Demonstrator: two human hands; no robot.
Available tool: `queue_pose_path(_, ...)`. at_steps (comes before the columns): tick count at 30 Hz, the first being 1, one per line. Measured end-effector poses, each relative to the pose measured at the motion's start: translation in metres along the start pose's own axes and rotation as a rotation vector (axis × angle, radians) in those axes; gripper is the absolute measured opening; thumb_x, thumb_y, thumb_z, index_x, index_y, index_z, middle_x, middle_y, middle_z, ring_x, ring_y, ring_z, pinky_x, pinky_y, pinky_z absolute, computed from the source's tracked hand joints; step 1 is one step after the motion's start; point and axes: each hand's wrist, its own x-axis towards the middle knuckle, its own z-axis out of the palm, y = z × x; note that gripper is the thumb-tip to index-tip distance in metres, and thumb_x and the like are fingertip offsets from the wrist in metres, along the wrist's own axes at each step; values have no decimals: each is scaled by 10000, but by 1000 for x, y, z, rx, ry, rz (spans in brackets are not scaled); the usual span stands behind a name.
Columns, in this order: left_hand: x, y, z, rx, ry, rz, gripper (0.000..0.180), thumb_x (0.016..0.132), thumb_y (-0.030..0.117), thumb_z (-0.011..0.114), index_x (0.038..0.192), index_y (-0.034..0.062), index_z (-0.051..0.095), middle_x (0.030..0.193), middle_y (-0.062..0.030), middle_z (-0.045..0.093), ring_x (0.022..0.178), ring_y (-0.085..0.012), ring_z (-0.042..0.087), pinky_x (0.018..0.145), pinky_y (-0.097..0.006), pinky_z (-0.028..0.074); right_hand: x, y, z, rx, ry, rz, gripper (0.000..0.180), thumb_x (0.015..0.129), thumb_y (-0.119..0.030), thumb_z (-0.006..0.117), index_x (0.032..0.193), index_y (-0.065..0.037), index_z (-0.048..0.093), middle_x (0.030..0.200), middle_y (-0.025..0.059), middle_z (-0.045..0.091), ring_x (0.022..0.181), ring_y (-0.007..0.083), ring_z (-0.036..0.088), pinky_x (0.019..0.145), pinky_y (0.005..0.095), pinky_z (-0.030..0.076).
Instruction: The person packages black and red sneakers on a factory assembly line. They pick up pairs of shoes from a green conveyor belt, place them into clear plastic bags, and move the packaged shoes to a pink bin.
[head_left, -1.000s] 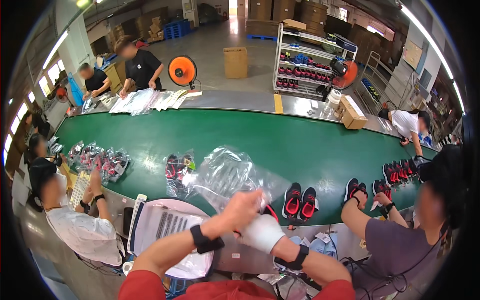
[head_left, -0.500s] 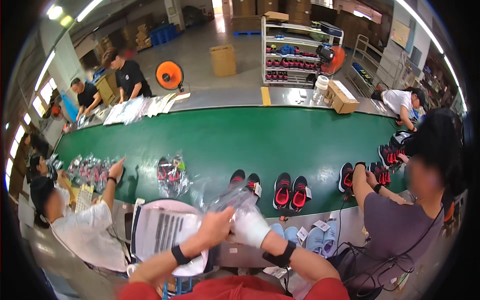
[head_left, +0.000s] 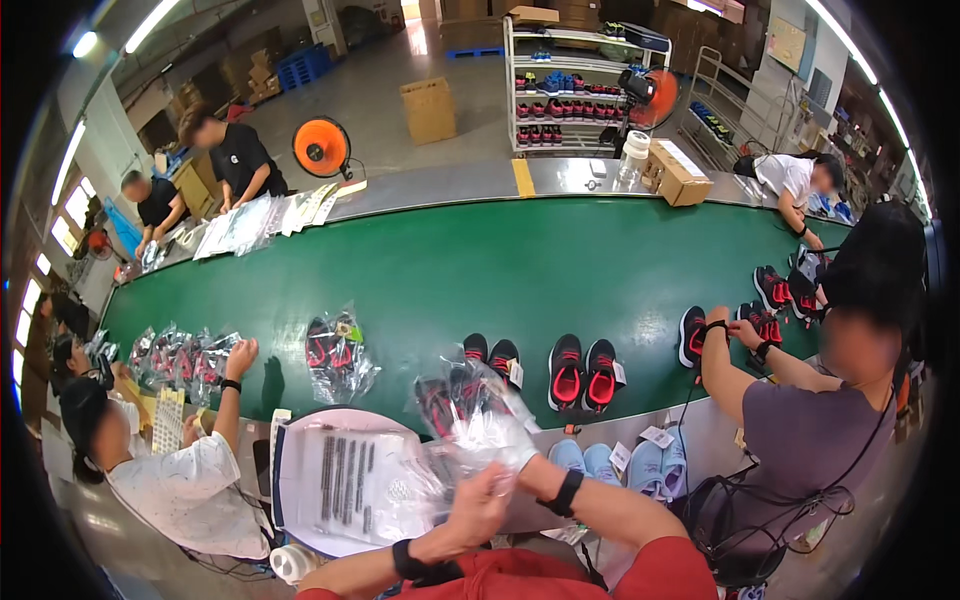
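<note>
A clear plastic bag [head_left: 522,408] surrounds a pair of black and red sneakers [head_left: 436,404] at the near edge of the green belt. My right hand [head_left: 503,436], in a white glove, is closed at the near end of these bagged sneakers; plastic partly covers its fingers. Bare and closed, my left hand [head_left: 480,503] grips loose plastic of the bag nearer to me. Just beyond the bag stand two black sneakers [head_left: 503,356], one with a white tag. Another black and red pair [head_left: 566,372] is to their right. A tray [head_left: 290,500] of flat clear bags lies left of my hands.
Bagged sneakers [head_left: 335,350] lie farther left on the green belt [head_left: 450,260]. Light blue shoes [head_left: 645,470] stand on the metal ledge at my right. Co-workers sit on both sides, the right one's hands [head_left: 740,335] among sneakers. A cardboard box [head_left: 680,175] stands across the belt.
The bag has opened out, and sneakers now show inside it. My left hand has moved down toward me and slightly right. The left co-worker's hand has shifted a little lower.
</note>
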Motion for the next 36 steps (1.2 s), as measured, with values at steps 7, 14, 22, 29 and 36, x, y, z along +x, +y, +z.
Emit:
queue_pose_path(7, 120, 19, -96, 87, 205, 136, 76, 747, 51, 587, 821, 39, 582, 654, -121, 582, 540, -271, 532, 521, -300, 441, 27, -37, -2, -165, -75, -148, 137, 754, -177, 528, 757, -111, 648, 754, 106, 645, 657, 237, 611, 562, 370, 445)
queue_pose_path(14, 73, 31, -67, 449, -165, 358, 114, 761, 110, 556, 836, 28, 582, 579, -177, 565, 543, -342, 594, 488, -407, 455, 70, -25, 79, 455, 190, -121, 226, 797, -239, 530, 909, -63, 616, 826, 117, 624, 765, 269, 601, 684, 361, 466)
queue_pose_path(22, 104, -23, -200, 7, 316, 15, 156, 874, 197, 563, 847, 53, 619, 587, 64, 461, 502, -37, 372, 444, -218, 305, 138, -43, 75, 400, -117, 86, 268, 821, -301, 515, 812, -67, 645, 716, 146, 618, 715, 323, 605, 699, 372, 486)
queue_pose_path(29, 97, -39, -137, -544, -73, -194, 296, 943, 298, 485, 923, 24, 596, 584, 50, 448, 471, -33, 424, 419, -208, 398, 59, -15, 20, 1361, -218, 485, 331, 879, -349, 553, 900, -26, 618, 821, 46, 598, 717, 115, 588, 635, 270, 494)
queue_pose_path(36, 112, -64, -125, -433, 276, -47, 246, 954, 223, 442, 807, 38, 510, 495, 13, 435, 376, -64, 420, 392, -242, 441, -25, 67, -27, 381, 207, 615, 253, 792, -295, 615, 754, -60, 532, 667, 137, 585, 642, 320, 593, 569, 418, 449)
